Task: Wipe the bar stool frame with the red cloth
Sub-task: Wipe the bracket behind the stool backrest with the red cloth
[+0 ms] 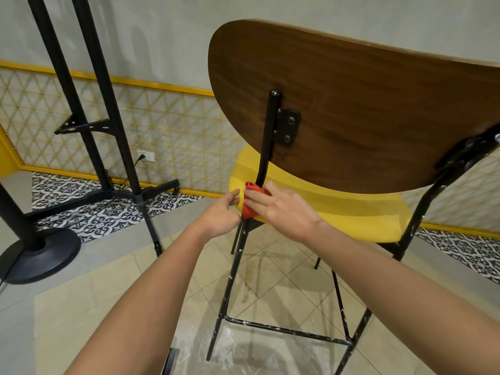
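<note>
Beige floor tiles (286, 282) lie under both forearms, and above them the right hand (281, 209) curls around the red cloth (249, 205), wrapped on the bar stool frame (266, 147) by the yellow seat (351, 215), with the curled left hand (219, 215) just beside it, its hold unclear.

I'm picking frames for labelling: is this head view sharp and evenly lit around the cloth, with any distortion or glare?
Head view: soft, even light, no hard shadows; red cloth, right hand and left hand by the black frame post fairly sharp; wide-angle bending bows the wooden backrest and yellow wall trim; dull sheen on the plastic sheet on the floor.
</note>
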`<state>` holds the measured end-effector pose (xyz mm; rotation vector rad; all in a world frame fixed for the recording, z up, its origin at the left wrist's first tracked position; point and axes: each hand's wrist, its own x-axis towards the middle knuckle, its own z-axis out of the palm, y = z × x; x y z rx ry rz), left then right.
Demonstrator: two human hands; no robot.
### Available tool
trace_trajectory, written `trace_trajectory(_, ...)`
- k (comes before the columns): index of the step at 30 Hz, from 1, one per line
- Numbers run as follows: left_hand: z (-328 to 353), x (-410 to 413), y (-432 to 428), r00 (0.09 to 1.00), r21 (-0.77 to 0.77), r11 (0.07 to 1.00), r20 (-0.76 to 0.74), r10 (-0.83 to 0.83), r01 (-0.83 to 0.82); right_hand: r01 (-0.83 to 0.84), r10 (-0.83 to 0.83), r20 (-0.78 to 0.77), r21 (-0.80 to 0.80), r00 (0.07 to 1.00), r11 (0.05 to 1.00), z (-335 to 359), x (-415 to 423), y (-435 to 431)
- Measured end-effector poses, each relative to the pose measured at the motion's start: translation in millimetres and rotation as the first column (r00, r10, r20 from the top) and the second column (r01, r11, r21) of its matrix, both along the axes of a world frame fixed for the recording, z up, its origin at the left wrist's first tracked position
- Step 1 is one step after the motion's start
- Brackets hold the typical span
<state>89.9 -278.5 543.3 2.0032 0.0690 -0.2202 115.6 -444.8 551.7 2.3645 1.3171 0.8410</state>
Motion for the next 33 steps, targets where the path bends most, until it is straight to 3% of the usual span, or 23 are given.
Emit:
trace_trajectory(4,-1,-2,0,1.0,-0.018,1.0,0.004,0.017,-0.017,0.044,-0.044,0.006,-0.095,0.999,0.995,-1,-1,5)
trace_trajectory(8,1,-2,1,1.0,-0.028,0.999,-0.004,0.015,-0.015,0.087,-0.087,0.027,0.014,0.996,0.996,14,-2,8)
trace_trajectory(13,0,-2,-1,0.999,-0.031,0.999,-0.007,0.041,-0.041,0.202,-0.203,0.004,-0.06,0.979,0.977,9,-5,24)
trace_trajectory(16,1,-3,-1,0.999,-0.033,0.999,-0.006,0.035,-0.036,0.217,-0.241,-0.119,-0.183,0.963,0.959,2,-7,32)
trace_trajectory(19,0,-3,-1,1.0,-0.028,0.999,-0.001,0.029,-0.029,0.165,-0.184,-0.097,-0.181,0.978,0.97,8,-8,28)
trace_trajectory(23,-2,-1,1,1.0,-0.022,0.999,-0.002,0.029,-0.029,0.149,-0.149,0.008,-0.062,0.989,0.987,12,-1,11)
trace_trajectory(30,-3,-2,0,1.0,-0.025,0.999,0.006,0.021,-0.02,0.079,-0.086,-0.038,-0.165,0.996,0.983,-6,-8,3)
trace_trajectory(33,-5,0,0,0.999,-0.019,1.0,0.024,0.021,-0.021,0.036,-0.036,-0.017,0.011,0.999,0.999,-1,-9,-5)
